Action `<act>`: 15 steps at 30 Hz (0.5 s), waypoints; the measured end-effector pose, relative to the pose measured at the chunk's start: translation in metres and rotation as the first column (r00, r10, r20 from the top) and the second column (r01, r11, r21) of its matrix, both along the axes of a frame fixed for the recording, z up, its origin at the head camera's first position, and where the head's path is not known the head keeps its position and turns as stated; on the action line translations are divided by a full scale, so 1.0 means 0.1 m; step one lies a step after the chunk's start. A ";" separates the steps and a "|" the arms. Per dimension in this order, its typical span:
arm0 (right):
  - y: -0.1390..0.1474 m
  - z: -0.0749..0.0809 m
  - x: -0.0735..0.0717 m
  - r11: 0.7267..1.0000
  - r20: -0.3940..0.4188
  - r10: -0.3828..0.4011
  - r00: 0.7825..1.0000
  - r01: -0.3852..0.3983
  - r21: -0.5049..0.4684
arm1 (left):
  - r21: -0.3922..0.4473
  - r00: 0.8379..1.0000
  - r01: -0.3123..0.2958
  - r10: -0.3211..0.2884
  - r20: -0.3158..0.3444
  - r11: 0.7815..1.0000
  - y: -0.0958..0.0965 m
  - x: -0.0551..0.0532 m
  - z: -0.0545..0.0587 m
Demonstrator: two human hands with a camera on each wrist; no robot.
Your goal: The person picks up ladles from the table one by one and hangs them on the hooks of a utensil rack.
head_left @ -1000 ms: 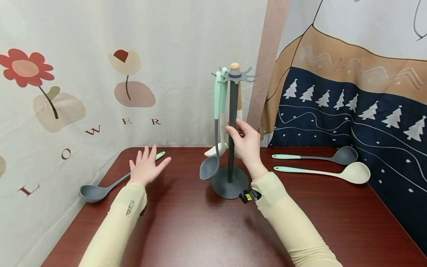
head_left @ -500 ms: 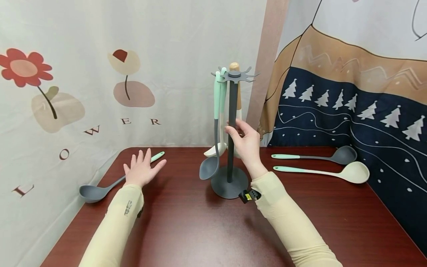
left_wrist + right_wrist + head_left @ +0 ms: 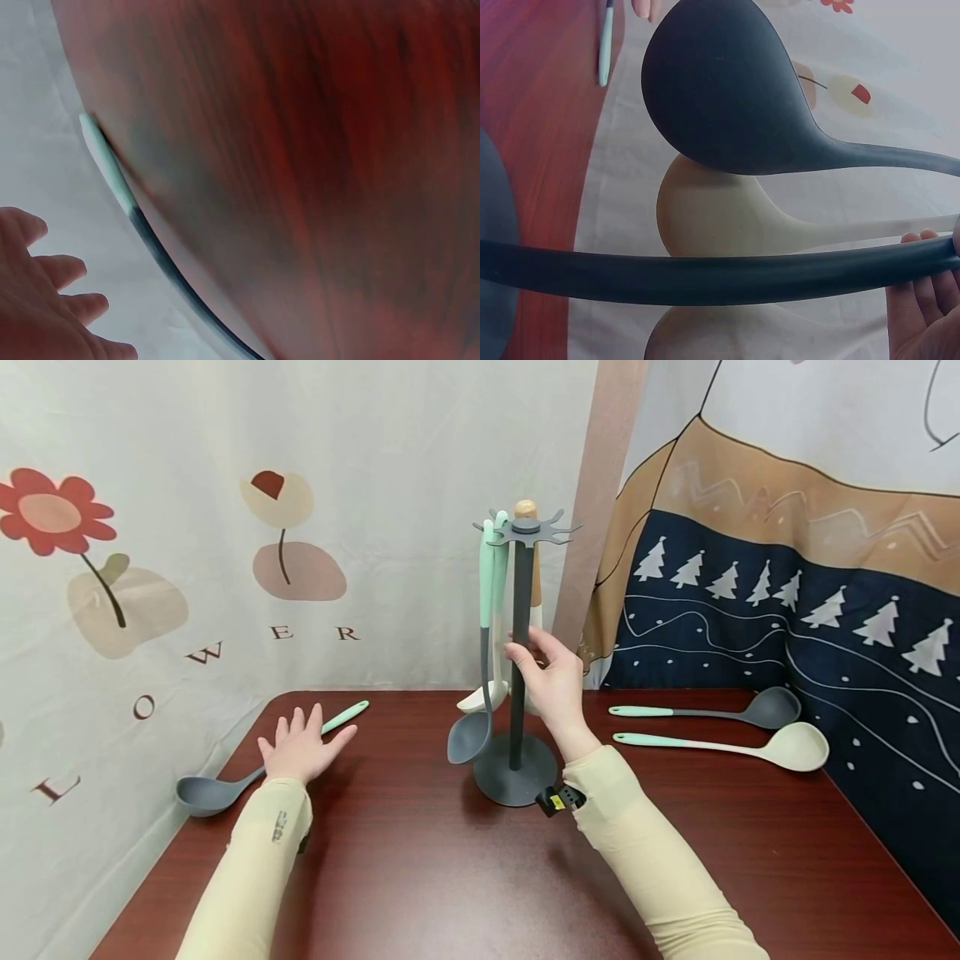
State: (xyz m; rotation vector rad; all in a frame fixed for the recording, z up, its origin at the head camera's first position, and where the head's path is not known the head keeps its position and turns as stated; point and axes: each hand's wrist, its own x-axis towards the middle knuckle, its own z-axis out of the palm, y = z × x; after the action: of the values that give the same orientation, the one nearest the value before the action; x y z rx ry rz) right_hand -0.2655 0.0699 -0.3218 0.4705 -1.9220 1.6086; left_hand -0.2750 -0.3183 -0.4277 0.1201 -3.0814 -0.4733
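Observation:
My right hand [image 3: 553, 685] grips the dark pole of an upright utensil stand [image 3: 522, 602] about halfway up; its fingers curl round the pole [image 3: 705, 280] in the right wrist view. From the stand's hooks hang a grey ladle [image 3: 470, 737] with a mint handle, a cream utensil [image 3: 480, 697], and a wooden-handled one [image 3: 537, 585] partly hidden behind the pole. Fingers spread, my left hand [image 3: 298, 747] hovers over the handle of another grey ladle [image 3: 208, 795] lying at the table's left. In the left wrist view that ladle's mint handle end [image 3: 109, 169] stays apart from the fingertips.
On the right of the brown table [image 3: 420, 877] lie a grey ladle-like utensil [image 3: 774, 707] and a cream ladle [image 3: 798, 747], handles pointing left. A pale printed curtain [image 3: 412, 527] hangs behind, and a navy tree-patterned cloth [image 3: 705, 635] borders the right.
My left hand has shifted left over the lying ladle, uncovering more of its mint handle. The right hand keeps its hold on the stand's pole.

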 end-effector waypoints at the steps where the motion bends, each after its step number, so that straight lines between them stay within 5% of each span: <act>1: 0.00 0.00 0.00 1.000 -0.001 0.000 1.000 0.000 0.001 | 0.001 1.000 -0.004 0.004 0.005 1.000 -0.02 0.01 -0.01; 15: 0.00 0.00 0.01 1.000 0.009 0.006 1.000 -0.006 -0.003 | -0.008 0.998 -0.045 0.045 0.053 0.999 -0.23 0.07 -0.02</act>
State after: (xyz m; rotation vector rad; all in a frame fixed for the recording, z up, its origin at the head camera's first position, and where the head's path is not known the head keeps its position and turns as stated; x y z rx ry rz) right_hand -0.2646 0.0699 -0.3213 0.4700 -1.9264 1.6195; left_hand -0.2680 -0.3413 -0.4293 0.2052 -3.1245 -0.4655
